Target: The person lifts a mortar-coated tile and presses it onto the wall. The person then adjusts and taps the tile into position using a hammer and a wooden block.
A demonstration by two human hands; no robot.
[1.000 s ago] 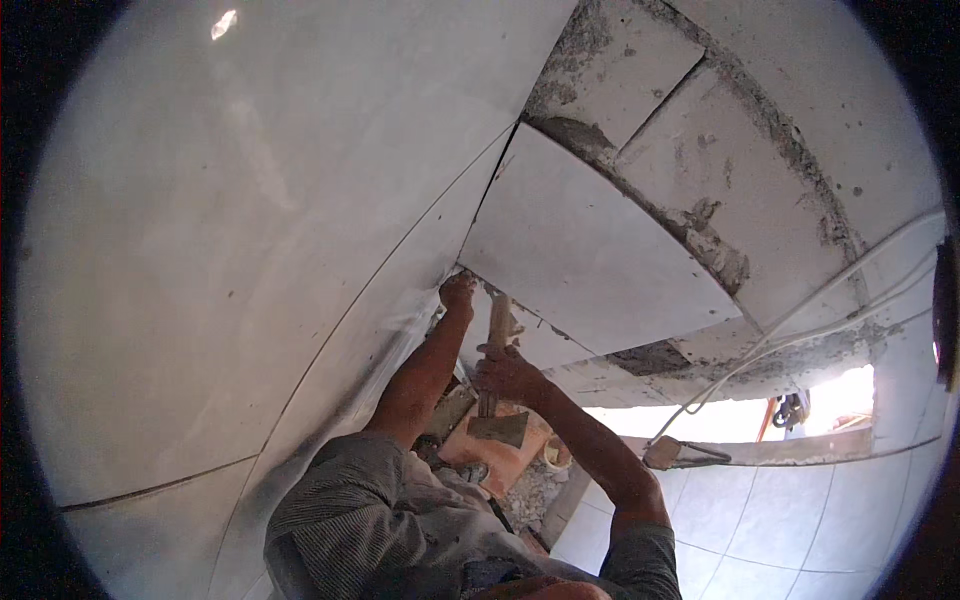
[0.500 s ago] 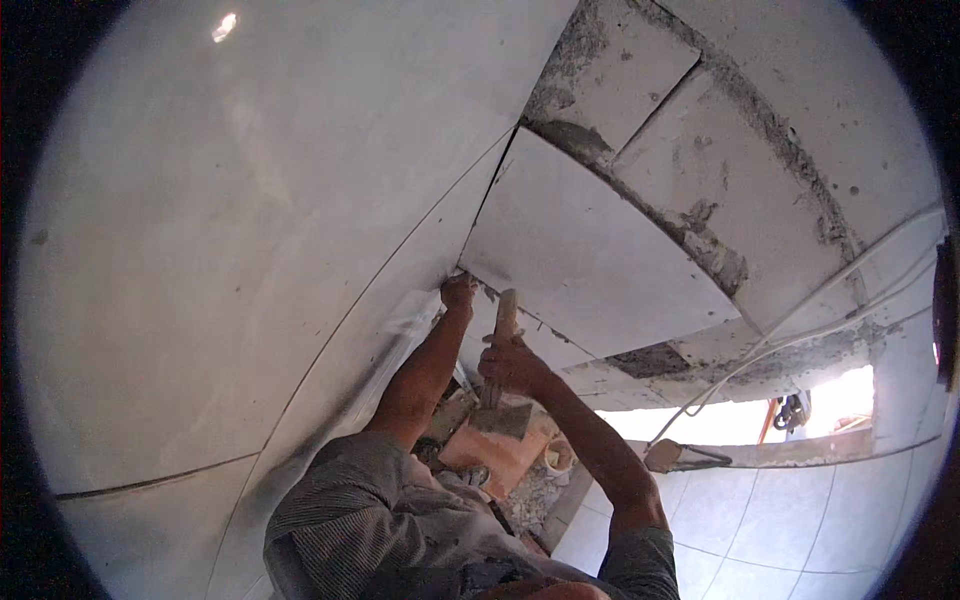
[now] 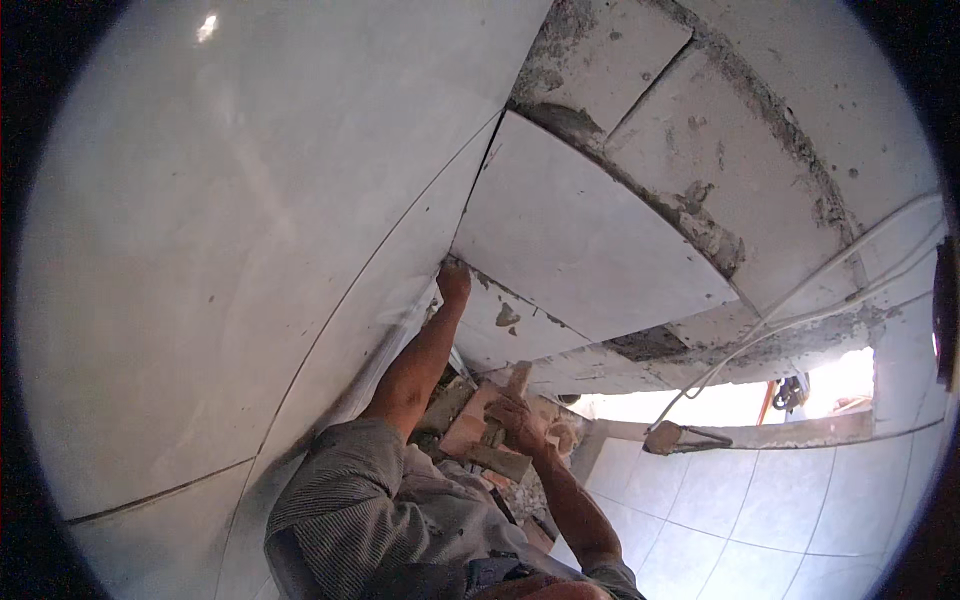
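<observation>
My left hand [image 3: 453, 279] is raised to the inner corner where the large wall tiles meet. Its fingers are curled against the joint, and whatever they grip, if anything, is too small to make out. Lower and to the right, my right hand [image 3: 518, 422] is closed around a wooden mallet [image 3: 499, 460], butt end up and blocky head down. Above the hands lies a big pale tile [image 3: 590, 230]. Under its lower edge, a narrower tile [image 3: 500, 315] carries smears of mortar; the mallet is apart from it.
Large glossy tiles [image 3: 200, 300] cover the left wall. Rough mortar and bare panels [image 3: 740, 150] border the pale tile. White cables [image 3: 800, 325] hang at right near a bright opening [image 3: 670, 402]. Rubble and an orange-brown slab [image 3: 465, 432] lie below my hands.
My right hand has lowered the mallet away from the narrower tile, uncovering its mortar smears. My left hand stays at the corner. The view has shifted slightly.
</observation>
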